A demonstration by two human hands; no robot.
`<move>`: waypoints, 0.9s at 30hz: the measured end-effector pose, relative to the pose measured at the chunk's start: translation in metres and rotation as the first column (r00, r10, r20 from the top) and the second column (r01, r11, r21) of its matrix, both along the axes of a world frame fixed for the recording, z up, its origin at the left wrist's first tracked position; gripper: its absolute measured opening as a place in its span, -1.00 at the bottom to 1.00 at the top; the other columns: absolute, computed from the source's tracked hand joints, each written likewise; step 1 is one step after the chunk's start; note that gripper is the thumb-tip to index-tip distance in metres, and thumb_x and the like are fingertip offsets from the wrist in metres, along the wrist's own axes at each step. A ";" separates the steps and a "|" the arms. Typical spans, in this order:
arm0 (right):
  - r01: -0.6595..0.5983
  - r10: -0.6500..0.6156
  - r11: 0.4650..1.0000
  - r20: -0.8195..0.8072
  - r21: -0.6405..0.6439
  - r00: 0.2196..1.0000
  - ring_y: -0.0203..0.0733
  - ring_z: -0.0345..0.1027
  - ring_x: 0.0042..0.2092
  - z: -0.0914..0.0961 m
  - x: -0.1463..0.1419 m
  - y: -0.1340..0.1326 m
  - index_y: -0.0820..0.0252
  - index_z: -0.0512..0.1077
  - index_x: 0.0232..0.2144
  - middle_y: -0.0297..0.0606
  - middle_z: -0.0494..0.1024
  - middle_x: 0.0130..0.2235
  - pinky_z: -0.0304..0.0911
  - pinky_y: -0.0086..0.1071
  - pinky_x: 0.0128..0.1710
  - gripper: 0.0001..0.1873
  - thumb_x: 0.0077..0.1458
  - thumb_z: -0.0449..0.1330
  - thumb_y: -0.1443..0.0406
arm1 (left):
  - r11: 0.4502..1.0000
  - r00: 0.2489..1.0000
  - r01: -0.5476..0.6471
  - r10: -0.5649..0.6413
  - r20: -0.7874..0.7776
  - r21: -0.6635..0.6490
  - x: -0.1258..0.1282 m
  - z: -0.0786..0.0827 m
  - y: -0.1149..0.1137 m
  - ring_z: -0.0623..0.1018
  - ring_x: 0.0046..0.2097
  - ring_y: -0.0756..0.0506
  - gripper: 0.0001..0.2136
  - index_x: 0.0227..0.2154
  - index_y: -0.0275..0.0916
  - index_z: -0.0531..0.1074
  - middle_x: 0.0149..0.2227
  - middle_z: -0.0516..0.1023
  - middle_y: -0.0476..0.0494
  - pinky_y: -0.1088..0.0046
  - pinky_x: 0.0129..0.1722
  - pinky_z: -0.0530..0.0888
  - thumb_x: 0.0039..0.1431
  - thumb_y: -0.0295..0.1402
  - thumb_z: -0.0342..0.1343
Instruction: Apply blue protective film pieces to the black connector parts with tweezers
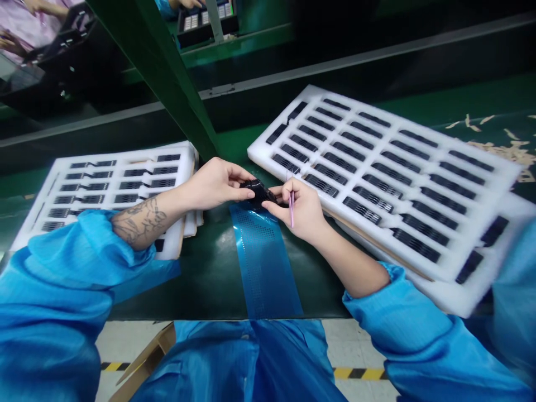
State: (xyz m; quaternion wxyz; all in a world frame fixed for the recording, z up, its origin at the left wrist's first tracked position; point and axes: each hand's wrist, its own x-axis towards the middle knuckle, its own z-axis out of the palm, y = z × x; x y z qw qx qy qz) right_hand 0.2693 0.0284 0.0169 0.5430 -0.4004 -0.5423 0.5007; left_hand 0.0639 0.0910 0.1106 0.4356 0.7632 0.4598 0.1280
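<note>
Between my two hands is a small glossy black part point(260, 193), tilted above the bench; its exact kind does not show. My left hand point(220, 181) pinches its left end between thumb and fingers. At its right end, my right hand point(302, 207) grips it with thumb and fingertips. Slim pink tweezers point(292, 209) are also tucked in the right hand, tips pointing back toward me. Under the hands lies a strip of blue film point(268, 273) dotted with rows of small holes, reaching the bench's front edge.
A white foam tray point(408, 131) of black parts sits at right on another tray. More foam trays point(119, 162) are stacked at left. A green post point(167, 72) rises behind the hands. Tan scraps point(506, 151) lie far right. Other people's hands point(190, 3) show beyond.
</note>
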 end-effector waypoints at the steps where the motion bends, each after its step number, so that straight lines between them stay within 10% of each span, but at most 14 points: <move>1: 0.016 -0.016 1.000 -0.008 0.005 1.000 -0.15 0.51 -0.29 0.000 0.000 -0.001 0.08 0.16 -0.48 -0.25 0.64 -0.30 0.37 -0.24 -0.26 -0.55 -0.06 0.44 0.24 | 1.000 1.000 -0.013 0.013 0.010 -0.007 0.000 0.001 -0.001 0.33 -0.53 0.08 -0.62 -0.17 -0.34 0.63 -0.55 0.48 0.00 0.57 -0.53 0.26 -0.03 -0.21 0.36; 11: 0.175 -0.248 0.944 0.253 0.279 0.935 -0.17 0.53 -0.33 0.000 0.001 -0.008 0.08 0.17 -0.49 -0.23 0.68 -0.17 0.39 -0.25 -0.34 -0.63 0.02 0.36 0.30 | 0.995 0.993 -0.083 0.078 -0.089 -0.054 -0.018 -0.018 0.025 0.42 -0.51 0.03 -0.67 -0.17 -0.30 0.56 -0.53 0.50 0.00 0.53 -0.49 0.32 0.01 -0.25 0.32; 14: 0.163 -0.282 0.913 0.289 0.373 0.915 -0.14 0.58 -0.28 0.000 0.002 -0.007 0.07 0.18 -0.49 -0.21 0.69 -0.16 0.41 -0.27 -0.34 -0.65 0.04 0.34 0.33 | 0.989 0.945 0.013 0.036 -0.326 0.148 -0.018 -0.027 0.030 0.51 -0.44 -0.03 -0.75 -0.18 -0.25 0.56 -0.43 0.57 -0.04 0.47 -0.39 0.42 0.09 -0.29 0.26; 18: 0.205 -0.339 0.879 0.261 0.430 0.904 -0.07 0.62 -0.21 0.002 0.004 -0.007 0.07 0.18 -0.48 -0.15 0.69 -0.16 0.44 -0.28 -0.34 -0.65 0.04 0.34 0.36 | 0.828 0.831 0.248 0.084 -0.550 0.502 -0.011 -0.012 0.004 0.61 -0.17 -0.17 -0.70 -0.01 -0.25 0.52 0.08 0.53 -0.24 0.28 -0.14 0.52 0.22 -0.31 0.14; 23: 0.193 -0.410 0.765 0.234 0.615 0.881 -0.11 0.63 -0.17 0.008 -0.002 -0.019 0.06 0.20 -0.47 -0.15 0.69 -0.15 0.48 -0.30 -0.27 -0.67 0.07 0.32 0.38 | 0.903 0.967 0.024 0.089 -0.240 0.429 0.003 0.004 -0.073 0.62 -0.15 -0.17 -0.50 0.19 -0.17 0.36 0.00 0.58 -0.17 0.29 -0.12 0.56 0.28 -0.07 0.15; 27: 0.027 -0.362 0.699 0.321 0.715 0.875 -0.15 0.61 -0.18 0.007 -0.014 -0.033 0.06 0.22 -0.48 -0.20 0.68 -0.09 0.48 -0.29 -0.25 -0.72 0.19 0.25 0.34 | 0.927 0.954 -0.285 0.249 0.170 0.245 0.016 -0.034 -0.115 0.58 0.01 -0.15 -0.57 0.16 -0.18 0.32 0.08 0.51 -0.21 0.32 -0.01 0.56 0.34 -0.08 0.09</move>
